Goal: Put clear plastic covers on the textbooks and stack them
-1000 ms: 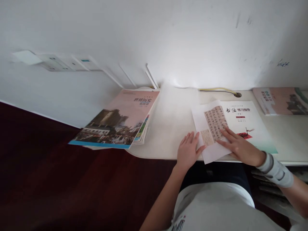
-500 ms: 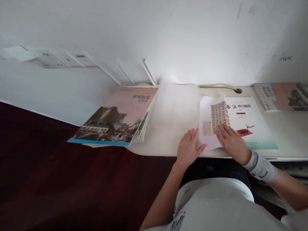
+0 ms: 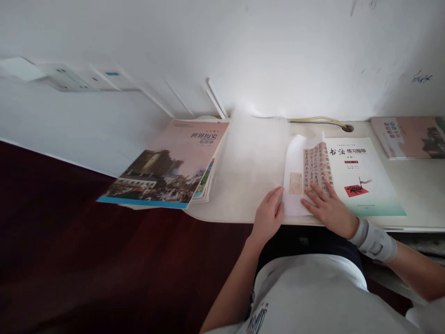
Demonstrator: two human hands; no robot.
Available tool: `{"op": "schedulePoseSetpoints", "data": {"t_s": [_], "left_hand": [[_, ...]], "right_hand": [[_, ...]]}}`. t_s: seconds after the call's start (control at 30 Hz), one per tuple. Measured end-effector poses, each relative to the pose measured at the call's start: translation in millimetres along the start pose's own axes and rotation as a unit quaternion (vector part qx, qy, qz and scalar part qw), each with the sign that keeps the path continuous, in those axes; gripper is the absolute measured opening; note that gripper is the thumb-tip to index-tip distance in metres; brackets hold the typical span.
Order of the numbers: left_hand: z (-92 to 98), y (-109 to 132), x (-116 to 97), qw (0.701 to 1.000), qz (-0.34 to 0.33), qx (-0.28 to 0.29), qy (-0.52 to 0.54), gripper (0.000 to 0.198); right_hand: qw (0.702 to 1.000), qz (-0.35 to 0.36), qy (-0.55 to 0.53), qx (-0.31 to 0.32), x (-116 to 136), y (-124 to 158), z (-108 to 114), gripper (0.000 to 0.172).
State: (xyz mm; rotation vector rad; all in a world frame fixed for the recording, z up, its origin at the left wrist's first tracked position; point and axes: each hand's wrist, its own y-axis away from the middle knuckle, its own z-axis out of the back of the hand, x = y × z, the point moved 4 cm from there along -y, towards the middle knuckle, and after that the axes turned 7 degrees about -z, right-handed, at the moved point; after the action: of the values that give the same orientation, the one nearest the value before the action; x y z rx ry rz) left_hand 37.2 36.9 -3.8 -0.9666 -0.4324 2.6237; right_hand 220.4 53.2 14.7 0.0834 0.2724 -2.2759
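Observation:
A white sheet with a tan calligraphy print (image 3: 301,172) lies half over a white and green calligraphy workbook (image 3: 361,178) on a pale desk (image 3: 250,167). My right hand (image 3: 328,208) presses flat on the sheet's lower right part, fingers stretched out. My left hand (image 3: 268,215) lies at the sheet's left edge near the desk front, its fingers touching the paper's border. Whether they pinch the edge is unclear.
A stack of textbooks (image 3: 174,167) with a pink history cover overhangs the desk's left end. Another pink book (image 3: 410,137) lies at the far right. A yellow cable (image 3: 320,120) runs to a hole by the wall. Dark red floor lies left.
The sheet has turned from slanted to nearly upright and slid a little left. My right hand moved with it. My left hand shifted against the sheet's left edge.

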Motion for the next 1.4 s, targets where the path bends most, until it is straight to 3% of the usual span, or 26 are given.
{"op": "schedulePoseSetpoints", "data": {"t_s": [0.37, 0.47, 0.53, 0.63, 0.73, 0.8, 0.9, 1.0, 1.1, 1.3, 1.4], "left_hand": [[-8.4, -3.6, 2.8, 0.997, -0.017, -0.018, -0.067, 0.037], [-6.2, -1.8, -1.2, 0.992, -0.048, -0.025, -0.111, 0.039], [-7.5, 0.5, -12.3, 0.984, -0.103, -0.018, -0.147, 0.046], [-19.5, 5.1, -39.4, 0.962, -0.201, 0.006, -0.183, 0.049], [-39.2, 5.9, -66.4, 0.943, -0.258, 0.005, -0.209, 0.04], [-51.6, 2.5, -78.1, 0.935, -0.268, -0.01, -0.23, 0.037], [-64.3, -7.0, -83.7, 0.928, -0.256, -0.013, -0.269, 0.043], [-67.8, -14.5, -82.2, 0.925, -0.244, -0.007, -0.289, 0.045], [-66.8, -15.1, -81.3, 0.922, -0.259, -0.016, -0.288, 0.044], [-70.3, -9.8, -79.4, 0.92, -0.267, -0.021, -0.287, 0.041], [-74.6, -8.8, -77.9, 0.923, -0.255, -0.002, -0.289, 0.041]], "right_hand": [[0.996, 0.062, -0.069, -0.001, -0.4, 3.2, -5.2, 0.04], [0.986, 0.064, -0.148, 0.032, -4.5, -1.0, 0.7, 0.059], [0.975, 0.049, -0.213, 0.029, -22.5, -12.7, 6.2, 0.063], [0.958, -0.066, -0.275, -0.034, -79.0, -47.8, 3.9, 0.055], [0.921, -0.225, -0.306, -0.085, -142.7, -89.1, -18.5, 0.058], [0.886, -0.307, -0.333, -0.099, -171.2, -110.5, -38.1, 0.06], [0.848, -0.356, -0.38, -0.095, -186.2, -127.6, -62.6, 0.069], [0.83, -0.368, -0.405, -0.11, -185.8, -127.2, -74.9, 0.071], [0.842, -0.339, -0.404, -0.113, -182.4, -122.5, -79.8, 0.069], [0.923, -0.267, -0.275, -0.038, -174.0, -125.4, -82.2, 0.073], [0.933, -0.262, -0.245, -0.03, -171.9, -126.4, -80.8, 0.074]]}}
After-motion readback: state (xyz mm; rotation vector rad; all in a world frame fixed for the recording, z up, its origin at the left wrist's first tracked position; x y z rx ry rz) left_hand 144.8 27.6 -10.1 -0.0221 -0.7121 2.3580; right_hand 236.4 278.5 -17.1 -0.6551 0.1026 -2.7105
